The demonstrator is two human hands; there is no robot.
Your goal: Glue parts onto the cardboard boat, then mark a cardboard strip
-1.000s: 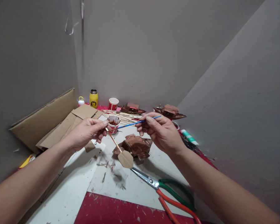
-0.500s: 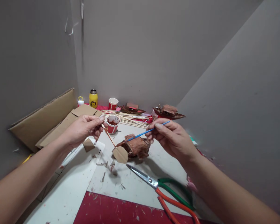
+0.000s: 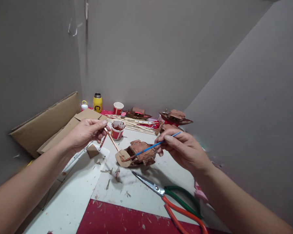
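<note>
Between the fingers of my left hand (image 3: pixel 94 130) is a thin wooden stick (image 3: pixel 112 142) with brown paint along it, ending in a rounded cardboard piece (image 3: pixel 122 154). A second, dark stick (image 3: pixel 103 142) hangs down from the same hand. My right hand (image 3: pixel 179 146) pinches a blue paintbrush (image 3: pixel 148 148), its brown-wetted tip touching the cardboard piece, where a patch of brown shows. Just behind and to the right sits a brown-painted model boat (image 3: pixel 144 151), partly covered by the brush. A paper cup (image 3: pixel 118 130) with brown paint inside stands beyond my left fingers.
Large scissors (image 3: pixel 161 191) with green and orange handles lie in front, near cardboard scraps. Behind are wooden sticks (image 3: pixel 134 124), more model boats (image 3: pixel 177 116), another paper cup (image 3: pixel 118 108) and a yellow bottle (image 3: pixel 97 103). Cardboard sheets (image 3: pixel 46 125) lean at the left wall.
The brush tip has moved down and left from the stick's lower end onto the cardboard piece, leaving brown on it. The cardboard piece has turned and shifted slightly left and up.
</note>
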